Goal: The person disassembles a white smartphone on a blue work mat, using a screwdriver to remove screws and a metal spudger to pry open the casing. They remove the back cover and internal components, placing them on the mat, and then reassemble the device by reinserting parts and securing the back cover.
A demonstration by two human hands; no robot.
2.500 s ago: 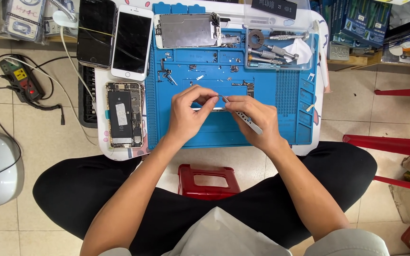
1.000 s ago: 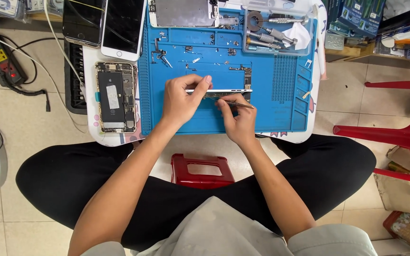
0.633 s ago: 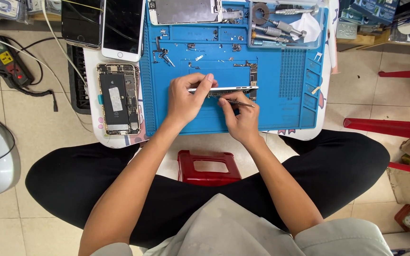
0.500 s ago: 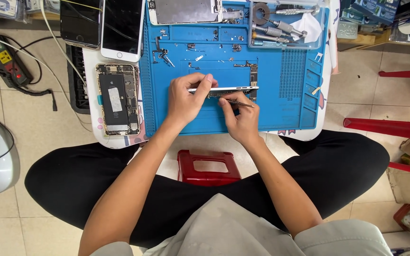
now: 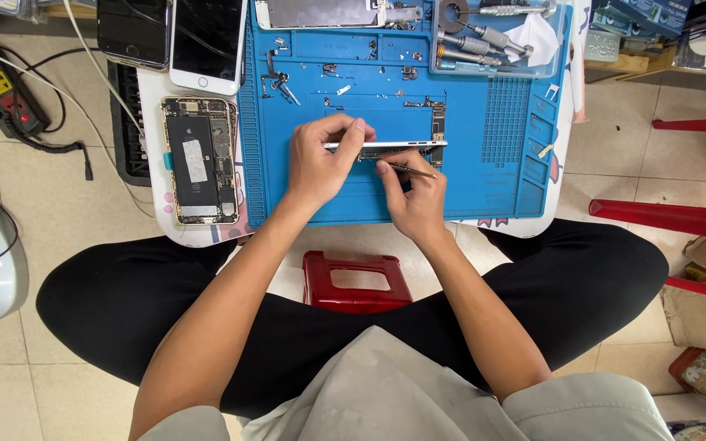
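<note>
Since a couple of seconds ago, both hands are sitting closer together over the middle of the blue work mat (image 5: 484, 192), and the thin silver phone part (image 5: 406, 144) is now being held up on its edge rather than lying flat. Nearest the seated person, a red stool (image 5: 355, 282) is standing between the crossed legs, just below the table (image 5: 533, 229) edge. Above it, the right hand (image 5: 413, 194) is pinching a slim metal tool (image 5: 412, 169) in a narrow grip, its tip angled toward the underside of the part, probably to work along that edge. The left hand (image 5: 320, 162) is clamping the part's left end between thumb and fingertips, apparently steadying it so the edge faces the tool. Off to the left, an opened phone body (image 5: 198, 160) is lying with its insides up. Farther away, small screws and brackets are lying scattered on the mat, two phones (image 5: 175, 37) are resting face up, and a tray of tools (image 5: 496, 37) is sitting at the far edge.
</note>
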